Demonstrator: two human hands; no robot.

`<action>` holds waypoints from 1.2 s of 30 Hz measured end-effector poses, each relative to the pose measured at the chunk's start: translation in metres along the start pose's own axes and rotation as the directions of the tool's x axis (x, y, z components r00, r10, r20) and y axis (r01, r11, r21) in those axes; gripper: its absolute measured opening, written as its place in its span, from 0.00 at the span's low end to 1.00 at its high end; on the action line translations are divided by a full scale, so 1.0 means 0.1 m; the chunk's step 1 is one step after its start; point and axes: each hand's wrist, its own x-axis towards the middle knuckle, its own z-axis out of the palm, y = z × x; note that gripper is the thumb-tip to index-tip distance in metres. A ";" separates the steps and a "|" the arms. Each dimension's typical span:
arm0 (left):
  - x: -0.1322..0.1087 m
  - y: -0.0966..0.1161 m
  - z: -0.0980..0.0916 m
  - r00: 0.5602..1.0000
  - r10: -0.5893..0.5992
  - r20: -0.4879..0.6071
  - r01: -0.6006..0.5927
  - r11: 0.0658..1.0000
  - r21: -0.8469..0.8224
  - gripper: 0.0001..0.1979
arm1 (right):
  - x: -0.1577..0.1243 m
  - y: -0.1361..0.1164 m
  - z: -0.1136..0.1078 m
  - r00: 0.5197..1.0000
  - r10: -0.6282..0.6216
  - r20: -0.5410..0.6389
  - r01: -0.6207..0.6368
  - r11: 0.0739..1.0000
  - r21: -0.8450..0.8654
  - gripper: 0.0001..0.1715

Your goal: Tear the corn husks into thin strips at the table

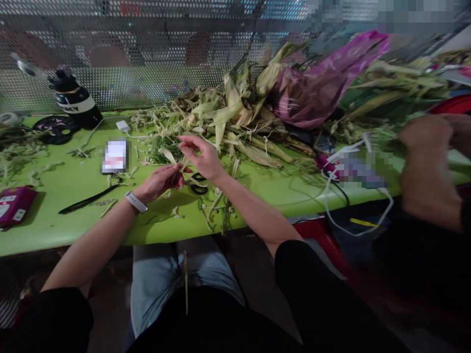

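My left hand (162, 181), with a white band on its wrist, has its fingers pinched round a pale strip of husk (184, 163) over the green table. Just above and to the right is my right hand (201, 156), fingers curled with the fingertips near the strip's upper end; whether they grip it is unclear. Black-handled scissors (198, 183) lie under the hands, their blades hidden. A heap of corn husks (224, 113) lies behind the hands, with thin green shreds (162, 148) at its near left edge.
The green table (147, 230) also carries a phone (115, 156), a black bottle (79, 104), a purple box (15, 206) and white cables (327, 191). A pink plastic bag (312, 90) rests against the husks. Another person's hand (427, 132) is at the right.
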 end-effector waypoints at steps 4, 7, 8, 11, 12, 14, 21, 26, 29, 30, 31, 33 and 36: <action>0.02 0.00 -0.04 0.988 0.076 -0.131 -0.081 0.996 -0.038 0.15 | -0.01 -0.05 -0.14 0.995 -0.044 -0.089 0.026 0.982 -0.185 0.20; 0.03 0.01 -0.05 0.969 0.111 -0.223 -0.125 0.991 -0.050 0.12 | -0.02 -0.06 -0.17 0.993 0.061 0.102 -0.031 0.960 -0.279 0.22; 0.02 0.01 -0.05 0.962 0.116 -0.247 -0.133 0.990 -0.052 0.12 | -0.02 -0.05 -0.16 0.978 0.112 0.176 -0.057 0.955 -0.292 0.21; 0.02 0.00 -0.05 0.953 0.108 -0.283 -0.127 0.991 -0.051 0.14 | -0.02 -0.02 -0.12 0.906 0.241 0.348 -0.163 0.957 -0.239 0.16; 0.02 0.00 -0.04 0.951 0.108 -0.288 -0.125 0.991 -0.039 0.15 | -0.02 -0.01 -0.10 0.889 0.247 0.386 -0.181 0.963 -0.198 0.16; 0.02 0.00 -0.03 0.944 0.133 -0.302 -0.135 0.991 0.016 0.16 | -0.02 0.01 -0.09 0.888 0.209 0.410 -0.173 0.977 -0.123 0.16; 0.01 0.01 -0.02 0.909 0.265 -0.322 -0.223 0.961 0.161 0.18 | 0.02 0.01 -0.15 0.920 0.157 0.359 -0.110 0.983 -0.149 0.16; 0.01 0.00 -0.03 0.935 0.212 -0.284 -0.197 0.977 0.078 0.16 | 0.02 0.05 -0.11 0.906 0.294 0.305 -0.310 0.951 0.003 0.17; 0.01 -0.02 -0.01 0.947 0.184 -0.265 -0.176 0.983 0.054 0.16 | 0.02 0.09 -0.01 0.875 0.382 0.296 -0.456 0.856 0.243 0.22; 0.01 -0.03 0.00 0.948 0.181 -0.261 -0.173 0.983 0.055 0.17 | 0.03 0.10 0.03 0.862 0.410 0.298 -0.495 0.806 0.323 0.22; 0.01 -0.04 0.00 0.950 0.181 -0.256 -0.171 0.983 0.060 0.17 | 0.03 0.12 0.07 0.852 0.433 0.295 -0.522 0.758 0.392 0.22; 0.02 -0.06 0.01 0.952 0.185 -0.246 -0.172 0.982 0.073 0.18 | 0.03 0.15 0.14 0.843 0.462 0.274 -0.536 0.689 0.488 0.22; 0.02 -0.08 0.00 0.959 0.186 -0.215 -0.162 0.979 0.126 0.19 | 0.02 0.20 0.19 0.865 0.457 0.208 -0.489 0.673 0.555 0.23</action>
